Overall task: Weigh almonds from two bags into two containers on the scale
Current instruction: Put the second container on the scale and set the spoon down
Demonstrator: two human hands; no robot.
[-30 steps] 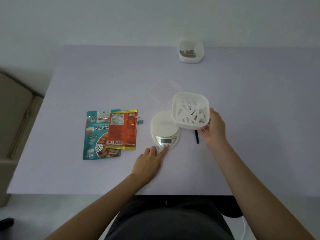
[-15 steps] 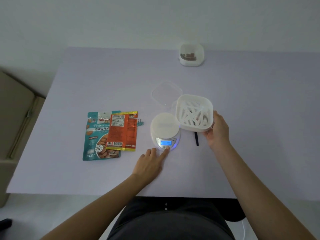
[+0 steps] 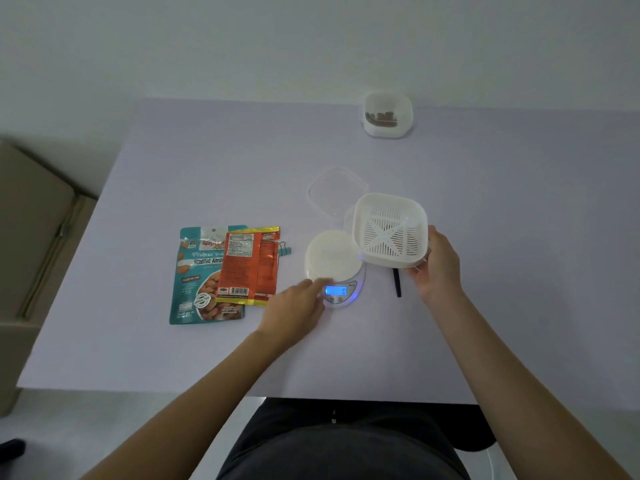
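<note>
Sitting near the middle of the tabletop (image 3: 519, 220), the scale (image 3: 332, 258) showed a lit blue display. The right hand (image 3: 438, 268) gripped the slotted container (image 3: 389, 230) by its right side and held it off the tabletop, tilted toward the camera, just beside the scale's right edge. The left hand (image 3: 298, 306) lay with straight fingers at the scale's front left. Its forefinger reached over the rim beside the display, though whether it touched the scale was hard to tell.

Left of the scale, the orange bag (image 3: 249, 265) lay flat on the right part of the teal bag (image 3: 197, 282). A clip (image 3: 284, 249) sat between the bags and the scale. A clear lid (image 3: 332, 192) lay behind the scale, partly hidden by the held container. A thin dark stick (image 3: 397, 284) lay to the scale's right, near the right hand. The far container (image 3: 388, 114), with almonds in it, stood well apart at the tabletop's back edge.
</note>
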